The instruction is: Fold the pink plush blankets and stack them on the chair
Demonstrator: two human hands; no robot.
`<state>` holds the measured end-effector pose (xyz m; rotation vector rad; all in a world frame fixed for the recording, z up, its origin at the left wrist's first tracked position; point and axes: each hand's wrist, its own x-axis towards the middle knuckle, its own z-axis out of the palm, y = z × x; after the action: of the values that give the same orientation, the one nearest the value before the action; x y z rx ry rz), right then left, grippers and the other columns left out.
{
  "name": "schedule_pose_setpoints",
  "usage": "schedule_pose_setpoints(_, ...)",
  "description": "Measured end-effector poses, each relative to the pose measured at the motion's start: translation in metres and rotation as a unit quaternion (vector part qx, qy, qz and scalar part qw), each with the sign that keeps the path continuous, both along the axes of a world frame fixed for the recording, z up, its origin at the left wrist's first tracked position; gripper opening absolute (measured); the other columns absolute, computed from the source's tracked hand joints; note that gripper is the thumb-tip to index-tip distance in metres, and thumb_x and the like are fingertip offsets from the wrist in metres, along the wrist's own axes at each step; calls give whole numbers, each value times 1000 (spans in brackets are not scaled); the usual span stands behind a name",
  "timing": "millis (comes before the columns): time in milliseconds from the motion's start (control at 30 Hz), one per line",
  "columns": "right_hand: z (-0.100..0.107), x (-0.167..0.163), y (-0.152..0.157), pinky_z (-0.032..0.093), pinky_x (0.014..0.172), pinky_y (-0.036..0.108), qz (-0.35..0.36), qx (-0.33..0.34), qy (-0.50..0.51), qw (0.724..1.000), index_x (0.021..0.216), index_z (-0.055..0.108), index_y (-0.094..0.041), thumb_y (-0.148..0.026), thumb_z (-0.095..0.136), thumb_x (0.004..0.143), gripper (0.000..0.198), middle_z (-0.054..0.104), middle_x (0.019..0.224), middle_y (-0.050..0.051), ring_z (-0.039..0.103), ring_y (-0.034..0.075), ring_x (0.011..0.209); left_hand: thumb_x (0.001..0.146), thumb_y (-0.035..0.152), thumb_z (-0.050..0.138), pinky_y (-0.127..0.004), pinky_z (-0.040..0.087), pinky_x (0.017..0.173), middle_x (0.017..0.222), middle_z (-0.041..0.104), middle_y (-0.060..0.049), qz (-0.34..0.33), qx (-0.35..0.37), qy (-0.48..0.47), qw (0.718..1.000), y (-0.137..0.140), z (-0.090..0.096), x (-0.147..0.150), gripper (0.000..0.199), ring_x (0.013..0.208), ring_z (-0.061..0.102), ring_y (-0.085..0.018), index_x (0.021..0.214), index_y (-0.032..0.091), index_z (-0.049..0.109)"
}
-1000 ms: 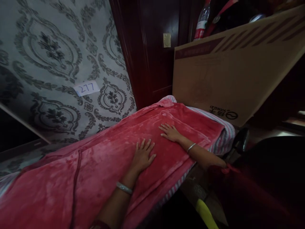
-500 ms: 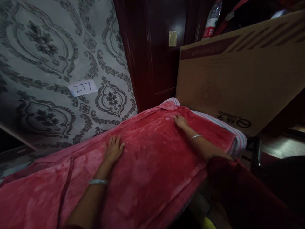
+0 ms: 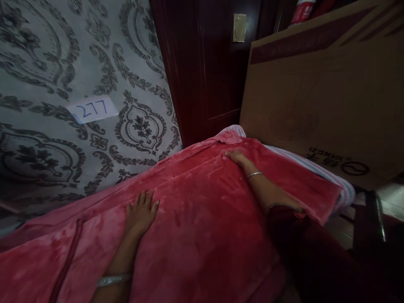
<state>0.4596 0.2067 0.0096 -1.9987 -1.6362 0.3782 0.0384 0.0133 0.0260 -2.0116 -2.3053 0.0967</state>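
A pink-red plush cloth (image 3: 202, 219) lies spread before me in overlapping layers, and a dark red cord (image 3: 66, 261) runs down its left part. My left hand (image 3: 141, 212), with a silver bangle at the wrist, rests palm down on the plush with its fingers spread. Further off to the right, my right hand (image 3: 236, 156) has its fingers drawn together at the edge of the upper layer, seeming to pinch it. A thin bangle circles that wrist too. Striped light fabric (image 3: 315, 168) shows from under the plush along the far right edge.
Patterned grey wallpaper (image 3: 142, 122) bears a paper label (image 3: 93, 109) reading 277. Behind the cloth stand a dark red wooden panel (image 3: 217, 84) with a gold plate (image 3: 239, 27) and a large cardboard box (image 3: 315, 101). A red-labelled bottle (image 3: 302, 11) shows above the box.
The view has shifted lower and closer. My left hand has slid slightly left with its fingers spread wider, and my right hand has moved a little left along the layer's edge.
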Motion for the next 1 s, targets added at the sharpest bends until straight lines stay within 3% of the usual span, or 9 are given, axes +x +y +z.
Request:
schedule_pose_setpoints(167, -11, -4, -4, 52, 85, 31, -60, -8, -4, 998, 116, 73, -7, -33, 39, 106, 45, 74, 119, 21, 69, 26, 106, 104, 41, 31, -61, 25, 123, 170, 26, -14, 7, -8, 1, 1000, 3, -4, -3, 62, 157, 25, -32, 163, 21, 31)
schedule_pose_setpoints(367, -4, -2, 0, 51, 84, 27, -55, -19, -7, 998, 116, 77, -10, -36, 40, 104, 47, 75, 121, 19, 72, 24, 106, 104, 42, 31, -61, 25, 123, 170, 26, -14, 11, -10, -1, 1000, 4, -5, -5, 62, 157, 25, -31, 163, 21, 33)
schedule_pose_setpoints(533, -5, 5, 2, 52, 80, 27, -42, -43, -13, 998, 111, 78, -13, -44, 50, 101, 42, 78, 110, 14, 73, 23, 97, 104, 43, 29, -61, 26, 123, 171, 25, -14, 4, -7, 1, 1000, 5, -8, -7, 62, 157, 26, -32, 163, 21, 33)
schedule_pose_setpoints(800, -7, 1, -7, 51, 89, 31, -54, -38, -45, 997, 117, 76, -13, -48, 48, 102, 46, 74, 121, 19, 71, 27, 109, 103, 47, 32, -61, 27, 122, 170, 28, -14, -1, 3, -15, 1000, 6, -9, -7, 63, 156, 27, -33, 162, 23, 35)
schedule_pose_setpoints(1000, 3, 15, -21, 47, 99, 32, 2, -17, -68, 998, 128, 71, -13, -60, 41, 103, 62, 73, 125, 18, 67, 27, 116, 104, 46, 27, -62, 26, 122, 170, 28, -17, 1, -6, -18, 1000, 2, 0, 0, 64, 157, 26, -33, 162, 19, 33)
